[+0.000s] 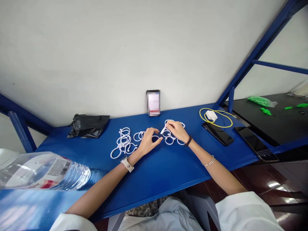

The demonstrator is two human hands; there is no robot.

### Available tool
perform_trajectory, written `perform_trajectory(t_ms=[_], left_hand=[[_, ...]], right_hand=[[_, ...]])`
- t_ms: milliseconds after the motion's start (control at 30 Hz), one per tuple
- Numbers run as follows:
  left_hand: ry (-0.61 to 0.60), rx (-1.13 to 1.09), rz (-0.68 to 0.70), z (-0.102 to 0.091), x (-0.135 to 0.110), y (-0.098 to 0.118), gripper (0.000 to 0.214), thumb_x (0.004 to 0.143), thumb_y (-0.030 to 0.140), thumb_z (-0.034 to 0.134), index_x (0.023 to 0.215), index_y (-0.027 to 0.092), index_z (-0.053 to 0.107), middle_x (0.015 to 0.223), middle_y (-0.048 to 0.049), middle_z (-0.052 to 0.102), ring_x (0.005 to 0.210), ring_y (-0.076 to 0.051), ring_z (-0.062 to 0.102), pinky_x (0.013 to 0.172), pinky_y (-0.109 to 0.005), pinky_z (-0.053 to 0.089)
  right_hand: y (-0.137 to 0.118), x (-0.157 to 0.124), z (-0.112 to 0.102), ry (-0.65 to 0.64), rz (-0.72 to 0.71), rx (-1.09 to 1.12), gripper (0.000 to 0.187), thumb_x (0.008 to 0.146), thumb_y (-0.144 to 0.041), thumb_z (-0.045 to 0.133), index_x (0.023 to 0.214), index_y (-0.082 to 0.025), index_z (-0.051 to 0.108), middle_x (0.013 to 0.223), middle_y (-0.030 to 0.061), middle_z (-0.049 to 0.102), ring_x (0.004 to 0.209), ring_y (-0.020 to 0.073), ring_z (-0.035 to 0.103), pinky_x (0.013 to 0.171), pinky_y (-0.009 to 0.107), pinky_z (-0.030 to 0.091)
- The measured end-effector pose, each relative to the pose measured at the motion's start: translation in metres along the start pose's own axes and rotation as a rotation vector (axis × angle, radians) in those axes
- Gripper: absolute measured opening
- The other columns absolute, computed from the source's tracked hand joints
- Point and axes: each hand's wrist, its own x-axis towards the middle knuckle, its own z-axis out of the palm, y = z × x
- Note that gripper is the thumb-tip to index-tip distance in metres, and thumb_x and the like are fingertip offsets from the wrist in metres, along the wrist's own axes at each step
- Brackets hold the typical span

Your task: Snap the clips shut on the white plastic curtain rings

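Note:
Several white plastic rings, which look like curtain rings, lie in two groups on the blue table [154, 173]. The left group [124, 138] lies beside my left hand [148, 141], whose thumb and fingers are apart over the table with nothing between them. Some rings are partly covered by that hand. Pinched between the fingertips of my right hand [176, 130] is a white plastic ring [163, 129], seen nearly edge-on. Beneath and around this hand is the right group of rings [169, 140], partly hidden by it.
A phone [153, 104] leans against the wall. At left are a black plastic bag [89, 126] and a large clear bottle [48, 171] lying sideways. To the right are a yellow cable [228, 120], a white charger [211, 115], a dark phone-like object [218, 134] and another phone [256, 143].

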Motion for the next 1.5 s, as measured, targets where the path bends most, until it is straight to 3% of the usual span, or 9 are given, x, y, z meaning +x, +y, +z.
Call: perform_trajectory(t_ms=[167,333,467,633,733,900,1067,1167,1500], left_hand=[[0.009,0.254,-0.104,0.003,0.000,-0.006,0.017,0.084,0.016,0.046,0.095,0.020,0.058,0.097,-0.0062,0.061,0.099,-0.024,0.052,0.084,-0.039,0.038],[-0.022,0.349,-0.142,0.001,0.000,-0.003,0.013,0.079,0.014,0.049,0.081,0.020,0.060,0.082,-0.0037,0.061,0.088,-0.023,0.054,0.079,-0.038,0.036],[-0.022,0.358,-0.136,0.001,0.000,-0.004,0.010,0.081,0.016,0.049,0.079,0.019,0.058,0.081,-0.0033,0.061,0.085,-0.022,0.053,0.077,-0.037,0.034],[0.074,0.221,-0.140,0.003,0.001,-0.011,0.008,0.085,0.019,0.047,0.081,0.019,0.055,0.077,-0.0026,0.061,0.078,-0.020,0.054,0.073,-0.034,0.036],[0.151,0.064,-0.180,0.003,0.002,-0.014,0.009,0.084,0.024,0.049,0.079,0.020,0.055,0.066,0.0008,0.057,0.064,-0.016,0.052,0.064,-0.029,0.039],[0.200,-0.080,-0.212,0.000,0.004,-0.010,0.011,0.081,0.024,0.050,0.077,0.019,0.059,0.059,0.0029,0.056,0.054,-0.012,0.050,0.056,-0.024,0.039],[0.227,-0.111,-0.256,-0.002,0.004,-0.006,0.017,0.083,0.032,0.052,0.076,0.018,0.061,0.054,0.0031,0.055,0.051,-0.012,0.049,0.054,-0.024,0.038],[0.237,-0.143,-0.246,-0.001,0.003,-0.006,0.020,0.084,0.034,0.052,0.078,0.017,0.060,0.056,0.0032,0.054,0.052,-0.012,0.049,0.054,-0.024,0.038],[0.146,-0.335,-0.204,-0.006,0.000,0.003,0.035,0.087,0.040,0.049,0.114,0.018,0.051,0.072,0.0016,0.056,0.066,-0.013,0.053,0.067,-0.026,0.043]], right_hand=[[0.017,0.006,-0.022,-0.038,0.103,-0.544,0.032,0.087,-0.031,0.043,0.059,-0.019,0.052,0.058,0.0004,0.057,0.056,0.0143,0.050,0.052,0.024,0.022],[0.020,0.006,-0.029,0.036,0.165,-0.710,0.033,0.090,-0.036,0.041,0.066,-0.019,0.057,0.066,0.0036,0.064,0.060,0.0163,0.055,0.052,0.025,0.019],[0.009,0.002,-0.018,0.122,0.047,-0.626,0.026,0.091,-0.030,0.041,0.073,-0.019,0.056,0.072,0.0028,0.064,0.063,0.0152,0.055,0.053,0.024,0.023],[-0.005,-0.008,0.008,-0.022,-0.324,-0.442,0.012,0.088,-0.021,0.046,0.083,-0.019,0.058,0.077,0.0043,0.063,0.070,0.0168,0.055,0.060,0.025,0.033],[-0.009,-0.014,0.021,-0.098,-0.419,-0.372,0.012,0.087,-0.021,0.047,0.092,-0.019,0.058,0.080,0.0055,0.063,0.071,0.0181,0.055,0.062,0.027,0.036],[-0.010,-0.019,0.030,-0.195,-0.491,-0.399,0.021,0.086,-0.025,0.052,0.106,-0.020,0.057,0.086,0.0060,0.064,0.075,0.0196,0.055,0.063,0.029,0.038],[-0.007,-0.018,0.031,-0.201,-0.513,-0.439,0.026,0.083,-0.041,0.060,0.095,-0.018,0.060,0.085,0.0073,0.064,0.077,0.0219,0.055,0.064,0.031,0.040],[-0.004,-0.016,0.031,-0.155,-0.461,-0.434,0.021,0.084,-0.036,0.061,0.094,-0.017,0.059,0.084,0.0071,0.063,0.076,0.0213,0.055,0.062,0.030,0.040],[0.001,-0.010,0.026,-0.039,-0.361,-0.100,0.022,0.096,-0.028,0.041,0.101,-0.020,0.061,0.088,0.0078,0.063,0.084,0.0210,0.058,0.076,0.035,0.045]])
